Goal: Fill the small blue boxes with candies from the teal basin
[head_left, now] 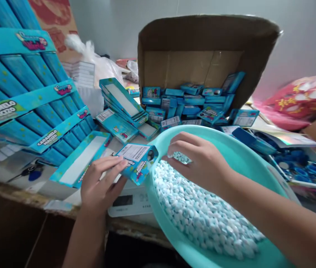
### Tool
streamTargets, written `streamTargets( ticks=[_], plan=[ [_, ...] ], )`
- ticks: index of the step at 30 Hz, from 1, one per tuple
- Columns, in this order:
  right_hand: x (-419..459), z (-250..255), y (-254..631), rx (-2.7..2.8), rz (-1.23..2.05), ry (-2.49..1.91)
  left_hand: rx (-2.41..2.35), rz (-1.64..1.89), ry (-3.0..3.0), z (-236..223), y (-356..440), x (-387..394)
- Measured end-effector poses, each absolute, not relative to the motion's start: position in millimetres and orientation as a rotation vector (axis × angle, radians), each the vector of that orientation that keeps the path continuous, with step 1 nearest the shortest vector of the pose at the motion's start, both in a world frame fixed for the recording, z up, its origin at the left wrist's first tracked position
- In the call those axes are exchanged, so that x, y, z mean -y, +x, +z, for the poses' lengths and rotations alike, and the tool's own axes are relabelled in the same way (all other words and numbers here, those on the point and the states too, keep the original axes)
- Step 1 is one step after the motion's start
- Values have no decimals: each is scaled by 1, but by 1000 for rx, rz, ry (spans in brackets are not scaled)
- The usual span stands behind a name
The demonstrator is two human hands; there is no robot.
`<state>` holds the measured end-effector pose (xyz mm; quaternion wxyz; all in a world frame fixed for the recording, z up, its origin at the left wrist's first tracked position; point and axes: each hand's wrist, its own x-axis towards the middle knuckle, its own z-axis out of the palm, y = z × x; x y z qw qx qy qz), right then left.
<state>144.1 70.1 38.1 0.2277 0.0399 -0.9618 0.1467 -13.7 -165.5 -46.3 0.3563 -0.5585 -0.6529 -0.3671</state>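
My left hand (pixel 102 182) is closed around a small blue candy box (pixel 137 160), tilted with its printed panel up. A round dark hole shows in the box's end, which points toward the basin. My right hand (pixel 197 156) is over the near-left part of a turquoise basin (pixel 244 149), its fingers curled toward the thumb. Small pale candies show in the gap between its fingers and thumb; the fingertips are partly hidden. White and light-blue candies (pixel 197 208) fill the lower side of the basin. Under the basin's left edge sits a white scale (pixel 135 203) with a dark display.
A large cardboard box (pixel 191 67) behind the basin holds many small blue boxes. Blue display trays of packed boxes (pixel 29 74) stand at left. Open blue trays (pixel 84 160) and keys (pixel 29 171) lie on the table. At right are a white bin (pixel 300 167) and a red bag (pixel 303 100).
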Motion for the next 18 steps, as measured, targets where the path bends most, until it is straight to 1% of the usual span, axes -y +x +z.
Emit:
streamTargets(
  ticks=[3,6,8,10,12,15,17,18],
  plan=[
    [-81,39,144,2805,456,-25,1844,-1124,-1275,-51,-14,162],
    [-90,32,142,2916,572,-25,2111,-1554,-1168,-55,-16,159],
    [-92,26,141,2975,669,20,2196,-1842,-1163,-58,-20,158],
    [-89,20,141,3031,719,43,2224,-1988,-1195,-63,-24,156],
    [-83,16,141,3090,717,84,2273,-1998,-1262,-67,-28,154],
    [-75,12,143,3181,708,172,2321,-1806,-1290,-66,-28,154],
    [-73,11,142,3214,712,174,2173,-1662,-1142,-56,-20,157],
    [-73,10,142,3219,720,162,1995,-1607,-1035,-49,-11,160]
  ],
)
